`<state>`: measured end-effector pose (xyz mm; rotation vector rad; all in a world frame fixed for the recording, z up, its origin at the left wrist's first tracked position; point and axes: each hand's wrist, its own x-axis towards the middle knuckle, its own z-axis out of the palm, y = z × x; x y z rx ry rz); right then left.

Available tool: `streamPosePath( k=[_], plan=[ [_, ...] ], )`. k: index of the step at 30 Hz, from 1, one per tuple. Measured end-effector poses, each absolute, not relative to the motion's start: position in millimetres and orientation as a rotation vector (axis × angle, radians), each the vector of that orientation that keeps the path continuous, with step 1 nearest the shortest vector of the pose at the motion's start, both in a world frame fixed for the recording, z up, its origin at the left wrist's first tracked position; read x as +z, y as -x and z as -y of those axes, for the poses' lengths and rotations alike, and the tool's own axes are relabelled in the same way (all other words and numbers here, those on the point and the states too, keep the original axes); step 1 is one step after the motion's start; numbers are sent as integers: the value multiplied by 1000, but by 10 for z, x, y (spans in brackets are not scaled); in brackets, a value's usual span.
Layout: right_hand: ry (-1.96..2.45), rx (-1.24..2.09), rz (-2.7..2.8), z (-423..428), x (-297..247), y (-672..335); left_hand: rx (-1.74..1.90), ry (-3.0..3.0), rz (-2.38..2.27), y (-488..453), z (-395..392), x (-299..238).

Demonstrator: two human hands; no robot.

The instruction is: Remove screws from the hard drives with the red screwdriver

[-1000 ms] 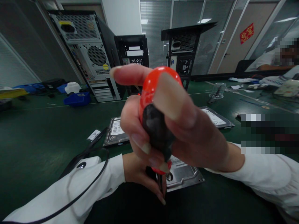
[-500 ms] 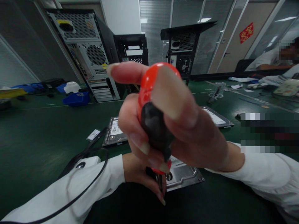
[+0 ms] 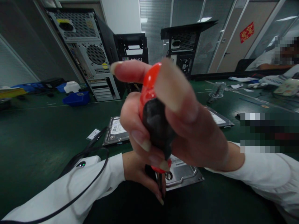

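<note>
The right hand [image 3: 184,124] is closed around the red-and-black handle of a screwdriver [image 3: 155,118], held upright close to the camera: the thumb lies over the red top, the forefinger sticks out straight to the left, and the other fingers curl round the black grip. The screwdriver's thin shaft runs down from the handle to the near left corner of a hard drive [image 3: 183,174] that lies flat on the dark green table [image 3: 35,137], near the front edge and mostly hidden behind the hand. The left hand [image 3: 142,172] comes in from the left in a white sleeve, below the right one; its fingers are pinched lightly about the shaft just by the drive's corner, and the fingertips point down at the table. A black cable [image 3: 88,174] loops over the left sleeve. A second hard drive [image 3: 115,132] lies farther back to the left, and a third [image 3: 219,118] lies to the right behind the right hand. At the far side stand open computer cases [image 3: 86,53], with a blue tray [image 3: 77,99] to their left. Another person sits at the far right.
</note>
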<state>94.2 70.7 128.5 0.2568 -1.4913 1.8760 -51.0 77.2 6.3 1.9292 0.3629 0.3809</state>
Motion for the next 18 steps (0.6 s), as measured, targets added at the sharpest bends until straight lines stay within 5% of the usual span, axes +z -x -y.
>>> streamPosePath(
  k=[18],
  plan=[
    [27, 2027, 1341, -683, 1298, -906, 341, -1932, -402, 510, -750, 73]
  ],
)
